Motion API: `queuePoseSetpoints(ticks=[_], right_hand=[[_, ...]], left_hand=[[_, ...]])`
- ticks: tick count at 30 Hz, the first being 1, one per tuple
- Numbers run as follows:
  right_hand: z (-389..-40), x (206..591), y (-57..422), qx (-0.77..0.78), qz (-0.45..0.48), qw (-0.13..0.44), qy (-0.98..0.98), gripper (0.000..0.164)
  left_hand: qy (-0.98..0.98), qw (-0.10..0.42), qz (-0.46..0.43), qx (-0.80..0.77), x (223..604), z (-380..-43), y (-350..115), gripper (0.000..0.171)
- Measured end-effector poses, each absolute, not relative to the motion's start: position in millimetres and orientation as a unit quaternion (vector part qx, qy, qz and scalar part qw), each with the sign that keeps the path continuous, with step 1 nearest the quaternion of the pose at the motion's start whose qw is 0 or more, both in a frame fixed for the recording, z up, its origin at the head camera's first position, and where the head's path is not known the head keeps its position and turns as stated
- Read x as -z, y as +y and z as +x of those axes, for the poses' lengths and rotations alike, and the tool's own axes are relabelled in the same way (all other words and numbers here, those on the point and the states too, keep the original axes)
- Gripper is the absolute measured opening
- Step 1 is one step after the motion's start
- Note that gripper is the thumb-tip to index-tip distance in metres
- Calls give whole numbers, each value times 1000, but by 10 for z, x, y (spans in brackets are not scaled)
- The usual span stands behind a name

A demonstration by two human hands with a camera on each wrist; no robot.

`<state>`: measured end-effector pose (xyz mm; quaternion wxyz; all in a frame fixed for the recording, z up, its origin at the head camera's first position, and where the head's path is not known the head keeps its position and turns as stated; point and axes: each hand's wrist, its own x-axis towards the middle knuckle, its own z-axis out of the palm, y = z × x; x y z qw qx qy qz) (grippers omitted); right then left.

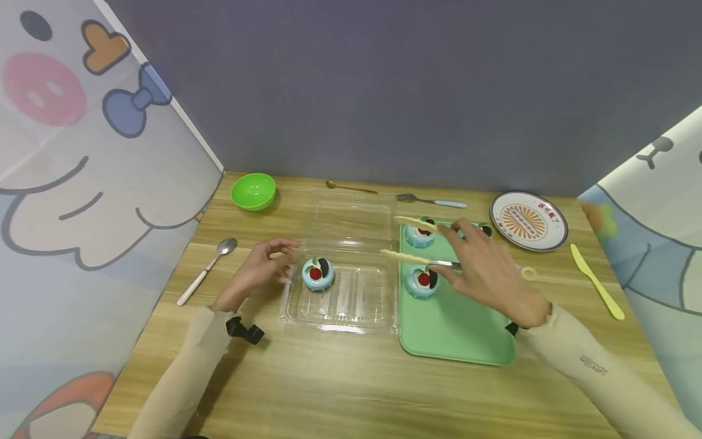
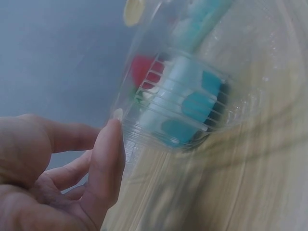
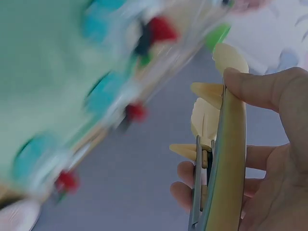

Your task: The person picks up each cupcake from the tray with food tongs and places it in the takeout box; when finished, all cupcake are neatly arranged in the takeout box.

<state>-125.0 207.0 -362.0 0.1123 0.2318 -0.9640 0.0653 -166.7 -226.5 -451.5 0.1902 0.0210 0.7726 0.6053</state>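
Note:
My right hand holds cream-yellow food tongs with metal inner arms. Their tips are spread apart, with nothing between them, over the left side of a green tray. On that tray stand toy cakes: a blue cake near the lower tong arm, a second cake behind it, and a third partly hidden by the hand. To the left lies an open clear plastic box with one blue cake inside its left part. The bent fingers of my left hand pinch the box's left rim.
A green bowl, a small brown spoon and a fork lie along the back. A metal spoon is at left. On the right are a patterned plate and a yellow knife. A grey wall rises behind.

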Motion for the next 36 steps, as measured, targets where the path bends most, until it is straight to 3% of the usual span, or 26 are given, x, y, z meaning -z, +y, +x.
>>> queuePoseSetpoints(ticks=[7, 13, 29, 36], right_hand=[[-1239, 3570, 2918, -52, 104, 93, -989, 71], [-1157, 3624, 3397, -49, 47, 38, -997, 77], [-1214, 3908, 3508, -47, 57, -13, -997, 77], [-1270, 3934, 3489, -47, 54, -10, -997, 73]], left_hand=[[776, 190, 23, -601, 4522, -1688, -2281, 38], [773, 190, 31, -605, 4509, -1674, -2296, 37], [777, 195, 30, -598, 4517, -1664, -2288, 37], [782, 190, 32, -593, 4505, -1660, -2288, 38]])
